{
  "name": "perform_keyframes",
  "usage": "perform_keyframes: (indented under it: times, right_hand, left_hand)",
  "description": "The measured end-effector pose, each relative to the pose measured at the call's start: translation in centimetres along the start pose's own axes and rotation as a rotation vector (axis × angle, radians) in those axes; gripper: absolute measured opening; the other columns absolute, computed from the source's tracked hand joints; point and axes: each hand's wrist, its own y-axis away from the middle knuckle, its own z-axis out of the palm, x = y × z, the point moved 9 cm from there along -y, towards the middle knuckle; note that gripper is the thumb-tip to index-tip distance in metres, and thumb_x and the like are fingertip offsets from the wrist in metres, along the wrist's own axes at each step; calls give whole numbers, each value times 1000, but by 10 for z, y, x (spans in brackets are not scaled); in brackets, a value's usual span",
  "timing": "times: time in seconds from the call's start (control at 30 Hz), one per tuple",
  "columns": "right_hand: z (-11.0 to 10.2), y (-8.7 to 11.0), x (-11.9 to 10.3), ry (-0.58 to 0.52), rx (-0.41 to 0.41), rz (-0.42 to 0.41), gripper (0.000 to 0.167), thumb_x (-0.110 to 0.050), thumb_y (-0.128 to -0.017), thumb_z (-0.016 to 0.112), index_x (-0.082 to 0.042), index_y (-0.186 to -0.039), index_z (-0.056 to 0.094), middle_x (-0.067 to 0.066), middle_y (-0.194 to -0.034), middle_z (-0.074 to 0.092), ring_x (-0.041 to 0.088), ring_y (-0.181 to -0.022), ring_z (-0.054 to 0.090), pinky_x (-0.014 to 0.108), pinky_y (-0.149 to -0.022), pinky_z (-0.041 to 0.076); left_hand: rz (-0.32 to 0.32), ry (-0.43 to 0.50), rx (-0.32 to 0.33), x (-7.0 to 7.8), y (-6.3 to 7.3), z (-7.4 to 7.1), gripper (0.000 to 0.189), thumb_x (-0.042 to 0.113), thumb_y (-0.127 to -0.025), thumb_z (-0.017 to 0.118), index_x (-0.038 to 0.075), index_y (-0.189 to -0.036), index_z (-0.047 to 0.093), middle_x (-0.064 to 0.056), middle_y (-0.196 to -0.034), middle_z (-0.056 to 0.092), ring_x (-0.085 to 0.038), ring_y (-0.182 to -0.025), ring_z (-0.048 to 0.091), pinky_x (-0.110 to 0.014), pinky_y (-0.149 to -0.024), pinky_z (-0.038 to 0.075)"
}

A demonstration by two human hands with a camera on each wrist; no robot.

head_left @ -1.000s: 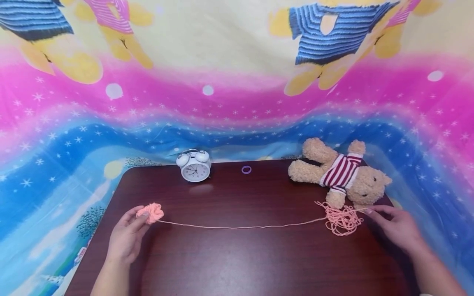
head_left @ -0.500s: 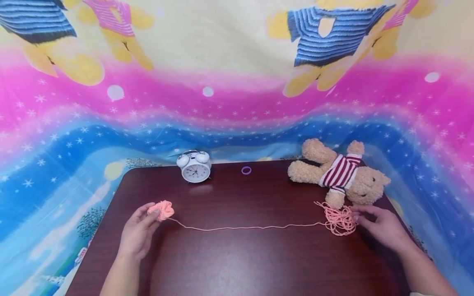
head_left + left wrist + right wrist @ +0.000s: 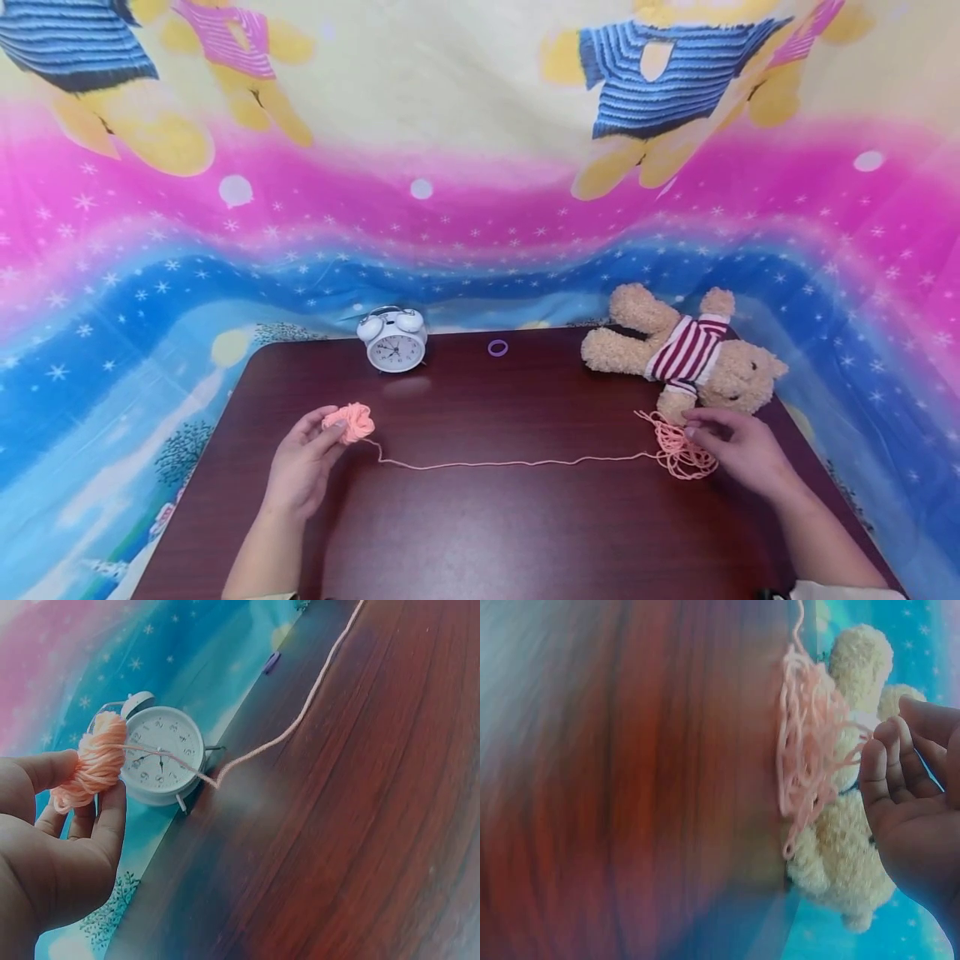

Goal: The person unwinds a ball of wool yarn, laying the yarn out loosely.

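My left hand (image 3: 303,462) holds a small wound bundle of peach yarn (image 3: 96,761) between thumb and fingers, above the left part of the table. From the bundle a single strand (image 3: 480,463) runs down and across the tabletop to a loose tangle of the same yarn (image 3: 682,454) on the right. At that tangle my right hand (image 3: 742,450) pinches a few loops with thumb and fingertips; the right wrist view shows loops (image 3: 855,742) drawn up to the fingers. Just behind the tangle lies a teddy bear (image 3: 686,350) in a striped shirt, one paw touching or close to the yarn.
A white twin-bell alarm clock (image 3: 396,342) stands at the back left of the dark wooden table (image 3: 480,533). A purple ring (image 3: 498,348) lies near the back edge. Printed cloth (image 3: 480,225) hangs behind and along both sides.
My left hand has moved rightward with the yarn bundle, and the strand has slackened into a bend near it. My right hand has come leftward over the tangle, gripping closer in.
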Motion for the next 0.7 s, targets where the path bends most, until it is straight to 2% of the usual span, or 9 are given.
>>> perform_keyframes:
  times: [0.27,0.4,0.47,0.63,0.7]
  right_hand:
    - [19,-11,-22,-91,-36,-36,33,-24,-100,72,-6,-128,71,8,-96,75,21,-77,71,29,-58,54]
    - [31,-16,-32,-129,-62,-25,36,-29,-99,73,-7,-128,71,8,-96,76,22,-77,70,29,-58,55]
    - [37,-19,-37,-145,-68,-24,36,-30,-99,74,-7,-126,72,10,-91,74,22,-73,67,29,-55,53]
    - [49,-25,-50,-147,-77,-40,35,-32,-98,74,-10,-125,73,7,-99,74,18,-77,66,27,-61,54]
    - [53,-27,-56,-145,-68,-59,33,-30,-98,75,-10,-124,74,3,-108,74,15,-82,65,26,-66,55]
  left_hand:
    - [-9,-10,-15,-4,-2,19,47,2,-102,63,-2,-142,40,2,-112,64,-10,-102,68,-25,-94,57]
    - [1,-15,-27,-6,-3,28,47,1,-101,64,-3,-142,41,1,-112,64,-10,-102,68,-26,-94,58]
    - [5,-9,-33,-7,-3,32,46,1,-101,64,-4,-141,43,0,-112,65,-10,-101,68,-26,-93,58]
    - [10,0,-44,-8,-4,44,46,-1,-100,64,-5,-141,43,-2,-112,66,-11,-100,68,-27,-92,58]
    - [7,-6,-48,-9,-4,48,45,0,-100,64,-5,-140,44,-2,-112,66,-12,-100,69,-27,-93,58]
